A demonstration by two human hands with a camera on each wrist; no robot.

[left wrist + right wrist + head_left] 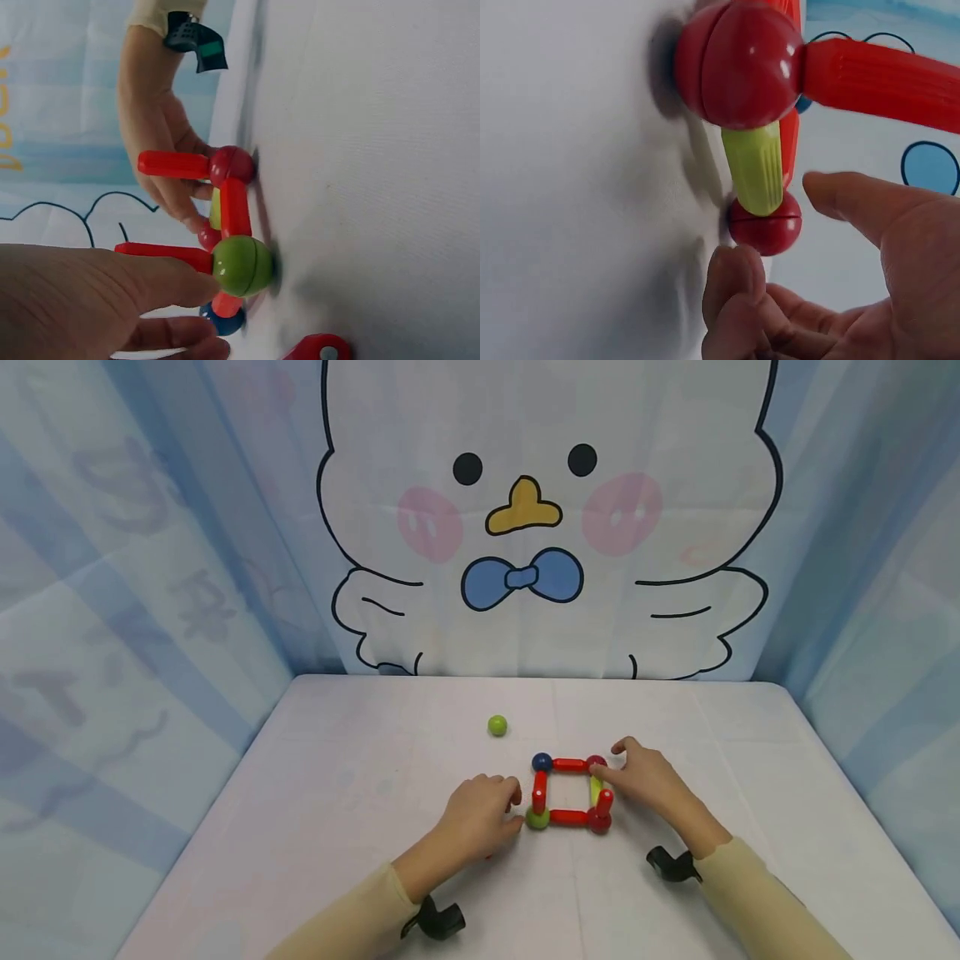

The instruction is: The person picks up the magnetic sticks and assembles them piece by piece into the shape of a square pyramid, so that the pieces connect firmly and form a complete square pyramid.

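A square of balls and sticks lies on the table. Its corners are a blue ball (pixel 542 762), a green ball (pixel 537 818), a near red ball (pixel 599 821) and a far red ball (pixel 766 234). Red sticks form three sides; a yellow-green stick (pixel 756 171) forms the right one. Two more red sticks stand upright, one on the near red ball (pixel 174 164), one on the green ball. My left hand (pixel 480 816) is beside the green ball, thumb right at it in the left wrist view. My right hand (pixel 651 778) has thumb and fingers spread about the far red ball.
A loose green ball (pixel 497 725) lies farther back on the white table (pixel 375 735). Another red piece (pixel 324 348) lies on the table close to my left hand, mostly hidden in the head view. A curtain (pixel 525 635) with a cartoon print hangs behind the table.
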